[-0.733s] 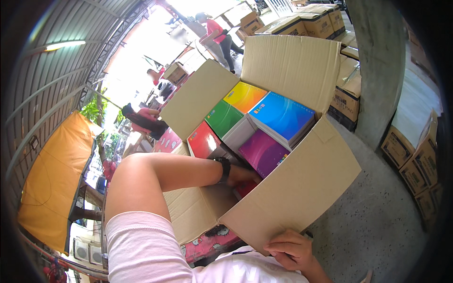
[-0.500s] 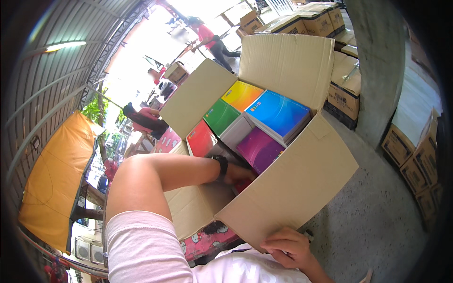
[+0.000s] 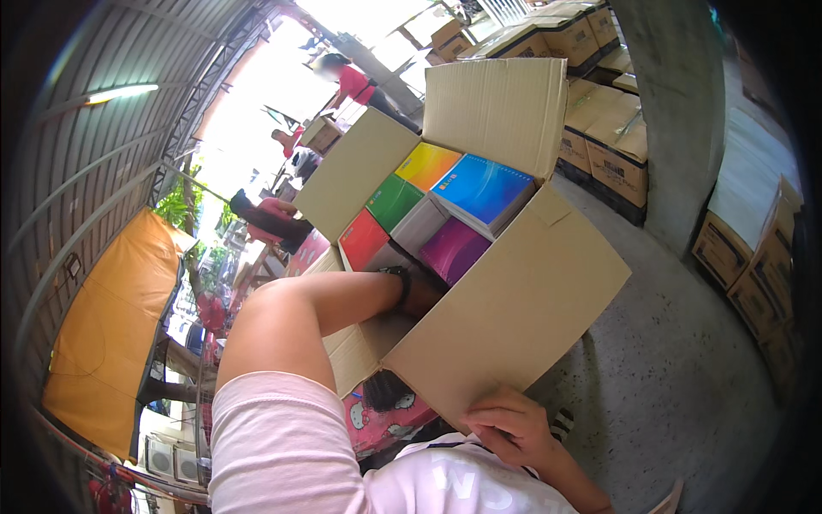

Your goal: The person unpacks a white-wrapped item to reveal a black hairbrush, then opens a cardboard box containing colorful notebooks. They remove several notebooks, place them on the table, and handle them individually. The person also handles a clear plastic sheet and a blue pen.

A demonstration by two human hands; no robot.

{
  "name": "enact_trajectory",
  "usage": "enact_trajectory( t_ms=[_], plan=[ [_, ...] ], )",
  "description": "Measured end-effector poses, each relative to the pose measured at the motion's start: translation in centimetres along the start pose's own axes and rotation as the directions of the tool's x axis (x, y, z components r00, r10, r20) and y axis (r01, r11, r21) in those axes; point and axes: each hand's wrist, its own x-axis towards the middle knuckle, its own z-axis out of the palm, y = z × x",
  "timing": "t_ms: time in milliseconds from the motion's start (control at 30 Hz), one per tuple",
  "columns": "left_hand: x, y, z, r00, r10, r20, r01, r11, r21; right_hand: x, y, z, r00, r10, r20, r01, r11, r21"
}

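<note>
An open cardboard box (image 3: pixel 505 308) stands before me with its flaps spread. Inside lie stacks of spiral notebooks: a red one (image 3: pixel 364 240), a green one (image 3: pixel 394 202), a yellow one (image 3: pixel 426 164), a blue one (image 3: pixel 484 190) and a purple one (image 3: pixel 455 250). My left hand (image 3: pixel 424 298), a black band at its wrist, reaches down into the box's near corner below the red and purple stacks. Its fingers are hidden in shadow and behind the near flap. At that flap's lower edge, my right hand (image 3: pixel 514 426) is closed on the cardboard with bent fingers.
A pink patterned cloth (image 3: pixel 377 424) covers the surface beneath the box. Closed cartons (image 3: pixel 616 154) are stacked behind it on the right, past a concrete pillar (image 3: pixel 672 111). More cartons (image 3: pixel 762 265) stand at far right. Several people, one in red (image 3: pixel 353 84), are at the back left.
The box appears slightly further left and my view has shifted. My left hand is deeper in the box's shadow, and the red thing beside it no longer shows. My right hand stays at the flap.
</note>
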Motion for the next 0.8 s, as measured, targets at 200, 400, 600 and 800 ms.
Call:
enact_trajectory(
  t_ms=[200,400,600,800],
  plan=[
    [0.0,-0.7,0.6,0.999,-0.036,0.007,0.036,0.994,-0.100,0.3,-1.0,0.1,0.998,0.052,0.018,-0.052,0.999,0.008],
    [-1.7,-0.5,0.4,0.999,-0.020,0.040,0.027,0.985,-0.171,0.6,-0.6,0.5,1.000,0.022,0.000,-0.022,0.999,-0.036],
    [-1.2,-2.0,-0.5,0.999,-0.049,0.020,0.052,0.970,-0.239,0.5,-0.3,0.6,0.997,0.065,0.028,-0.063,0.996,-0.059],
    [-2.6,-0.2,-1.2,0.946,0.007,0.323,0.152,0.872,-0.466,0.6,-0.1,0.9,1.000,0.007,-0.024,-0.010,0.993,-0.120]
  ],
)
